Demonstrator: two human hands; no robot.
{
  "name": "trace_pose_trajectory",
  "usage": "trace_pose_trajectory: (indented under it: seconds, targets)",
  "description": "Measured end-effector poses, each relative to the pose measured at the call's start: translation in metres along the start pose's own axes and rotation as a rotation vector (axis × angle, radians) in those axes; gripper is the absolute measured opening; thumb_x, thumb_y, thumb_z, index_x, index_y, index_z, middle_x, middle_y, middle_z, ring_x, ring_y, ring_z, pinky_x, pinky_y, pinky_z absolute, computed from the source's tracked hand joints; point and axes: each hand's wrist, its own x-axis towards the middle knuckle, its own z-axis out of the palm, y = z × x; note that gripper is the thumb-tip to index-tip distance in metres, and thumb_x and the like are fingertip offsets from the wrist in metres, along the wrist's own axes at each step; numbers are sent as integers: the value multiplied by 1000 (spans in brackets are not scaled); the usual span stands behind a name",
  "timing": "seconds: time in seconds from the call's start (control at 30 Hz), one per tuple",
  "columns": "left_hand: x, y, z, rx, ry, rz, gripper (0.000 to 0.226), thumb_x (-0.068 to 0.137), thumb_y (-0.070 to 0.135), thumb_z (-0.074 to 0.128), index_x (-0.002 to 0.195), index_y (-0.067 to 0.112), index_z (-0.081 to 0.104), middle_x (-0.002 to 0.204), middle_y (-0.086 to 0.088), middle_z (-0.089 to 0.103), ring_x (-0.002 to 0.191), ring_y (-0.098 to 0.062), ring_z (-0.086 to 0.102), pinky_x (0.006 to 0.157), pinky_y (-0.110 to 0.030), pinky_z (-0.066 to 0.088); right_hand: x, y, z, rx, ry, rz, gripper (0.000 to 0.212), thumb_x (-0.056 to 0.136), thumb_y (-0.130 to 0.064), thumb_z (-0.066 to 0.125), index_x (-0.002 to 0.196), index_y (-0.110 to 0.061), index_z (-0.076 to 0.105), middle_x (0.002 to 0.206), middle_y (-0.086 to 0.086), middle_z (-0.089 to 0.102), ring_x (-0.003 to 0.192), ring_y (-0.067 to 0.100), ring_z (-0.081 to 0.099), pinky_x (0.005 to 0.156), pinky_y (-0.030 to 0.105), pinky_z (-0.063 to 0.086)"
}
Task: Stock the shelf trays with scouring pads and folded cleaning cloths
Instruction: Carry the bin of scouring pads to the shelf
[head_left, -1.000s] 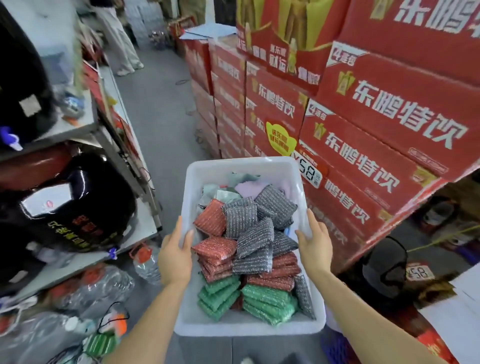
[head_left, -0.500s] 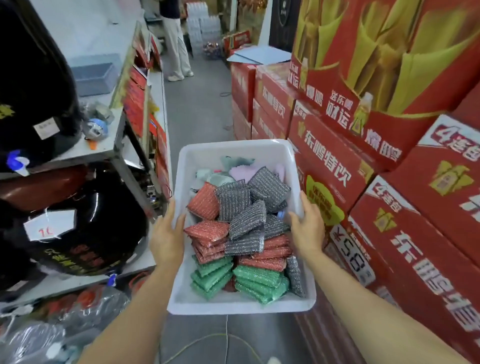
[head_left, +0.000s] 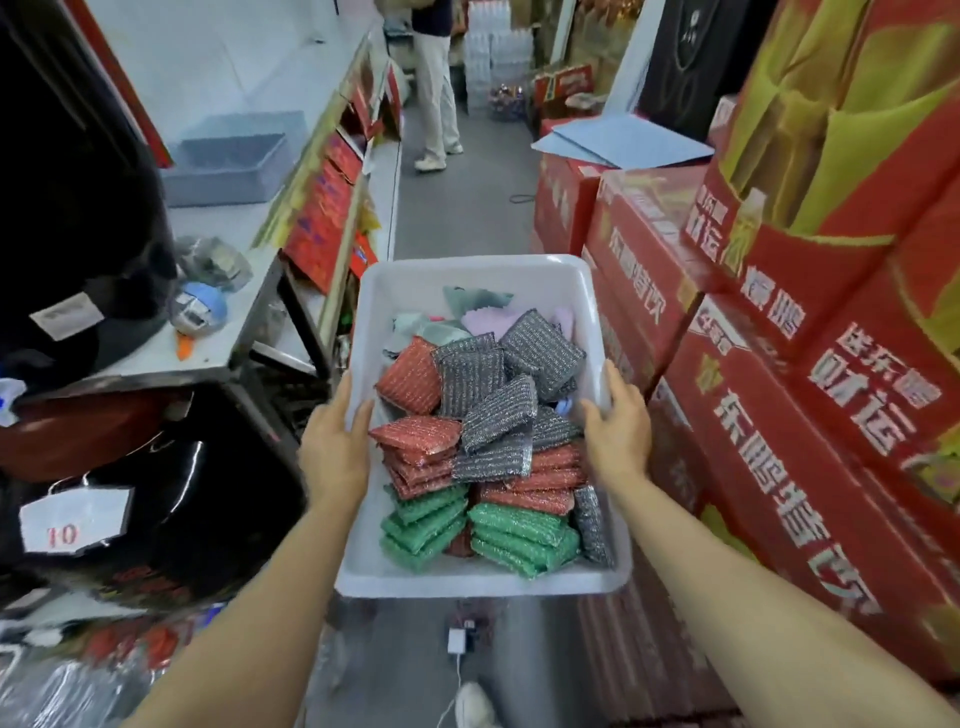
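I hold a white plastic tray (head_left: 470, 273) out in front of me, above the aisle floor. My left hand (head_left: 332, 447) grips its left rim and my right hand (head_left: 618, 431) grips its right rim. Inside lie several scouring pads: red ones (head_left: 410, 382), grey ones (head_left: 498, 413) and green ones (head_left: 522, 532) nearest me. Folded cleaning cloths (head_left: 491, 319) in pale green and lilac sit at the far end of the tray.
A metal shelf (head_left: 208, 358) on my left carries a grey bin (head_left: 228, 163), black helmets (head_left: 156, 493) and a small blue toy (head_left: 200, 312). Stacked red drink cartons (head_left: 779, 415) wall the right side. A person (head_left: 434, 88) stands far down the narrow aisle.
The view has swung left, from facing the red cartons to looking down the aisle. The tray stays in both hands, held the same way.
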Motion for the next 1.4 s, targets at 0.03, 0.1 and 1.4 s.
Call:
trace_pose_trajectory:
  seconds: [0.03,0.1,1.4]
  targets:
    - [17,4,6,6,3,1,48,97,43,54,144,37,44,98,-11,58,95,-29,58,78,-34,42,18,-7,7,-11,-9,-5,58,92,-20,61,146,-25,39,115,5,57,97,20,57,79,28,42]
    - [51,15,19,14,11,5,48,97,42,54,144,36,45,103,-14,60,99,-32,58,77,-36,42,55,-22,22,-10,0,-12,57,92,-18,60,145,-24,40,111,5,56,88,16,52,75,24,37]
    - [690,94,260,56,82,-21,47,99,47,46,145,38,41,119,-16,61,109,-32,57,89,-40,46,639,-217,394,-10,-63,-60,49,95,-12,50,142,-24,41,122,12,52,102,29,53,82,34,40]
